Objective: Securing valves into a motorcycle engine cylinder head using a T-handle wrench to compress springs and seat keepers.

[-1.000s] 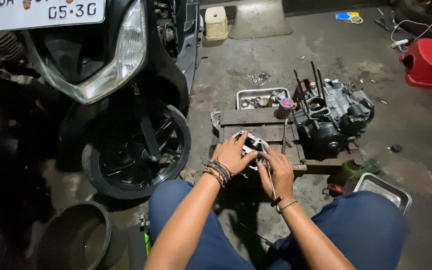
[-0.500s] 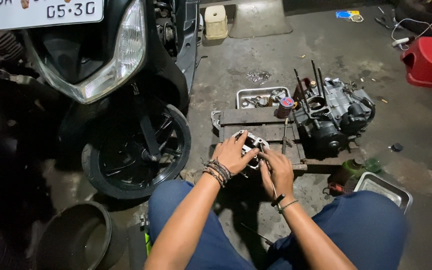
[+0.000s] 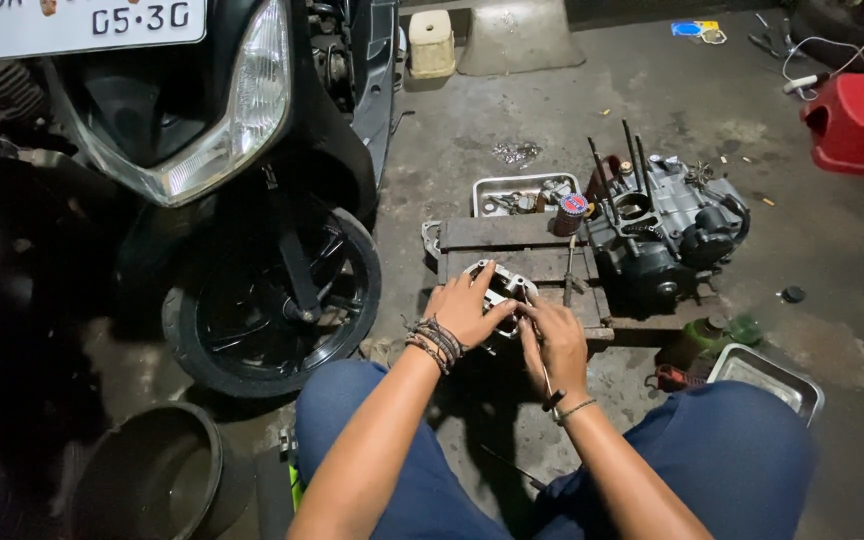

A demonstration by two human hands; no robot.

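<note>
My left hand (image 3: 464, 308) grips a small grey metal engine part (image 3: 500, 284) that rests on a low wooden pallet (image 3: 512, 240). My right hand (image 3: 555, 340) is closed around a thin metal tool (image 3: 549, 385) whose tip meets the part's near edge; the shaft runs back past my wrist. Both hands sit close together over the pallet's near side, between my knees. An engine block (image 3: 664, 235) with upright studs stands on the pallet's right end.
A black scooter (image 3: 222, 170) with its front wheel (image 3: 272, 300) stands left. A metal tray of small parts (image 3: 522, 192) lies behind the pallet. A steel tray (image 3: 767, 378), a green bottle (image 3: 707, 338), a red stool (image 3: 860, 122) and a dark basin (image 3: 147, 485) surround me.
Both hands have stayed on the metal part with only slight finger shifts. Nothing else has moved.
</note>
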